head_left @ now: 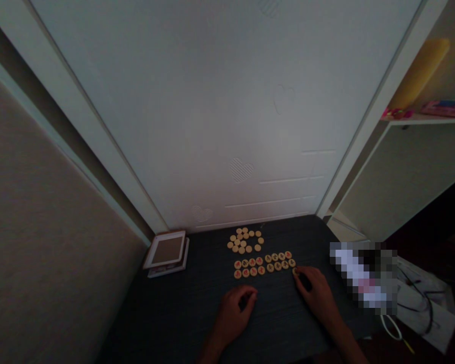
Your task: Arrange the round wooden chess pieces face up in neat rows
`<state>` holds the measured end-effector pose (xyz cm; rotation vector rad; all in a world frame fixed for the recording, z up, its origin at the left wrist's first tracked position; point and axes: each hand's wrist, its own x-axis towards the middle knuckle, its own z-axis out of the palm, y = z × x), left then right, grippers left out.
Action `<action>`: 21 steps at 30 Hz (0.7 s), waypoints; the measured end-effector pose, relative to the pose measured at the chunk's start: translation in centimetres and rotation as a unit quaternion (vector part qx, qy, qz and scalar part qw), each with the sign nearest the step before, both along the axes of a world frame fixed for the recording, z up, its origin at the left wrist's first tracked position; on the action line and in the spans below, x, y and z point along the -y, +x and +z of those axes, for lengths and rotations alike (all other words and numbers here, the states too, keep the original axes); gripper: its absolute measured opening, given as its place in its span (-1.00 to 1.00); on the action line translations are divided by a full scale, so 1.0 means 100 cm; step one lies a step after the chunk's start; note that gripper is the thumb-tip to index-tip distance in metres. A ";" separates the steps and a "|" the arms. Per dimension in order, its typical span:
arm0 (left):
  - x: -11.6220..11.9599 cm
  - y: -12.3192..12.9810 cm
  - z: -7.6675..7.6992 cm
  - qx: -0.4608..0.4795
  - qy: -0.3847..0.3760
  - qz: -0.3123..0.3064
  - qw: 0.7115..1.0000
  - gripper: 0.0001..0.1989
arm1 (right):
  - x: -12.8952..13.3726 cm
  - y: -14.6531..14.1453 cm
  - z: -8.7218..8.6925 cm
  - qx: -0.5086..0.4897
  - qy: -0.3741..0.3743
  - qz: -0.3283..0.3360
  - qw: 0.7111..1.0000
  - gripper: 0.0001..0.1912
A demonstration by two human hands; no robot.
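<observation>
Round wooden Chinese chess pieces lie on the dark table [182,308]. My right hand [318,296] has its thumb and fingertips on one Chinese chess piece [295,271], just below the right end of the rows. My left hand [233,311] rests closer to me, below the rows, with its fingers curled in and the thumb against them; no piece shows in it. Face-up pieces with red or dark characters form two rows, in a left group [249,269] and a right group [278,262]. Behind them, several blank-side-up pieces [241,250] lie in a loose cluster.
A white-framed item with a brown panel [167,251] lies over a white box or book at the left. A white panel [212,126] with heart patterns rises behind the table. To the right are a blurred-out object [360,278], a white cable loop [390,328] and a shelf [420,120].
</observation>
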<state>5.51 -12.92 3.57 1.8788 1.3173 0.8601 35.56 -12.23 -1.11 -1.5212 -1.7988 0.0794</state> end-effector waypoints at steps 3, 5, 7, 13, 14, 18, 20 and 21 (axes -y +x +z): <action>0.000 0.000 0.000 0.000 -0.009 -0.005 1.000 -0.80 | 0.001 0.000 0.004 -0.013 0.006 -0.003 1.000 -0.72; 0.000 0.000 0.000 -0.001 -0.013 -0.007 1.000 -0.79 | 0.002 0.000 0.007 -0.026 0.011 -0.006 1.000 -0.72; 0.000 0.000 0.001 0.000 -0.012 -0.009 1.000 -0.80 | 0.005 -0.002 0.010 -0.039 0.016 -0.010 0.999 -0.73; 0.002 0.000 0.004 0.009 -0.014 -0.026 1.000 -0.79 | 0.021 -0.033 0.013 -0.062 0.016 0.041 0.997 -0.81; 0.002 -0.001 0.005 0.011 -0.018 -0.032 0.999 -0.79 | 0.023 -0.042 0.014 -0.065 0.011 0.058 0.996 -0.82; -0.006 -0.010 0.013 0.012 -0.019 -0.041 0.999 -0.76 | 0.028 -0.076 0.018 -0.081 -0.012 0.123 0.989 -0.83; -0.016 -0.019 0.018 0.000 -0.002 -0.035 0.999 -0.74 | 0.027 -0.088 0.022 -0.091 -0.022 0.144 0.985 -0.84; -0.024 -0.024 0.020 -0.011 0.014 -0.027 0.999 -0.74 | 0.026 -0.093 0.024 -0.095 -0.026 0.151 0.984 -0.84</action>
